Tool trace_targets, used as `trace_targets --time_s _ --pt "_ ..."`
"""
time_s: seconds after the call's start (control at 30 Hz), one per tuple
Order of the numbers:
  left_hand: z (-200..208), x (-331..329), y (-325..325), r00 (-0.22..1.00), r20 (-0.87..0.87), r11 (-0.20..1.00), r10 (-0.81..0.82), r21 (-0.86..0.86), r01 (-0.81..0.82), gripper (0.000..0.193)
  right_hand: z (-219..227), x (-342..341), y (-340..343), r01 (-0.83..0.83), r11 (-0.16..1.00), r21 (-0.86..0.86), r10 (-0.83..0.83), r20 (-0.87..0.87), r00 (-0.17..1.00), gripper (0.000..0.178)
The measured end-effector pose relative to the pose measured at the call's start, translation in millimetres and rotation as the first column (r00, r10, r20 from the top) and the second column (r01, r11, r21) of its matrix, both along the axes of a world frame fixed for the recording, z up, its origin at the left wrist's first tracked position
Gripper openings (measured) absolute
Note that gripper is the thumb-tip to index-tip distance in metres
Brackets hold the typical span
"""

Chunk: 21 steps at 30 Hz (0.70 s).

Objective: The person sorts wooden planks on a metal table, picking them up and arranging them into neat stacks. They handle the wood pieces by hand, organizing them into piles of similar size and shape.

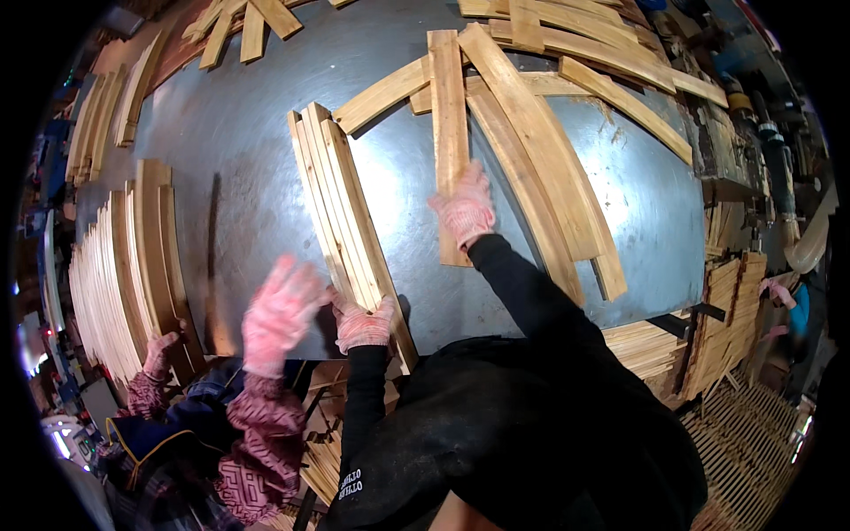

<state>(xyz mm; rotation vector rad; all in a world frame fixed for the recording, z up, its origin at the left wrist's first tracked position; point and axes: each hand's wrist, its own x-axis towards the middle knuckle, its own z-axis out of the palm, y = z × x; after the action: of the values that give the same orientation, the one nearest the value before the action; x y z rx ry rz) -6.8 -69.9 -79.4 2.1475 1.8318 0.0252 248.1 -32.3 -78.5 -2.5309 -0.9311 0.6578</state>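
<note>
My left hand (362, 327), in a pink-and-white knit glove, is closed round the near end of a small bundle of wooden slats (341, 208). The slats stand on edge side by side on the metal table. In the same kind of glove, my right hand (466, 208) grips a single wooden board (449, 115) by its nearer part, the fingers partly hidden. That board's far end overlaps other boards. To its right, two long boards (531, 142) lie slanting, one partly over the other. Past the bundle's far end lies another board (385, 93).
A co-worker at my left has one blurred gloved hand (282, 314) beside my bundle and the other (160, 353) at a large row of upright slats (115, 274). More boards (593, 40) lie piled along the far side of the metal table (257, 168). Stacked wood (722, 327) stands right of it.
</note>
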Motion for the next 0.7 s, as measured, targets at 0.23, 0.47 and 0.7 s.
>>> trace_targets --time_s 0.23,0.47,0.7 --pt "0 10 131 0.101 -0.119 0.117 -0.988 -0.134 0.984 0.035 -11 -79 -60 -0.254 0.948 0.194 0.294 -0.219 0.930 0.034" --pt "88 41 99 -0.093 -0.607 0.450 -0.790 -0.675 0.584 0.030 -15 -101 -67 -0.436 0.884 0.167 0.467 -0.357 0.809 0.049" --pt "54 36 -55 0.792 0.527 0.924 0.307 -0.364 -0.116 0.082 10 -59 -79 -0.632 0.751 0.189 0.639 -0.446 0.626 0.036"
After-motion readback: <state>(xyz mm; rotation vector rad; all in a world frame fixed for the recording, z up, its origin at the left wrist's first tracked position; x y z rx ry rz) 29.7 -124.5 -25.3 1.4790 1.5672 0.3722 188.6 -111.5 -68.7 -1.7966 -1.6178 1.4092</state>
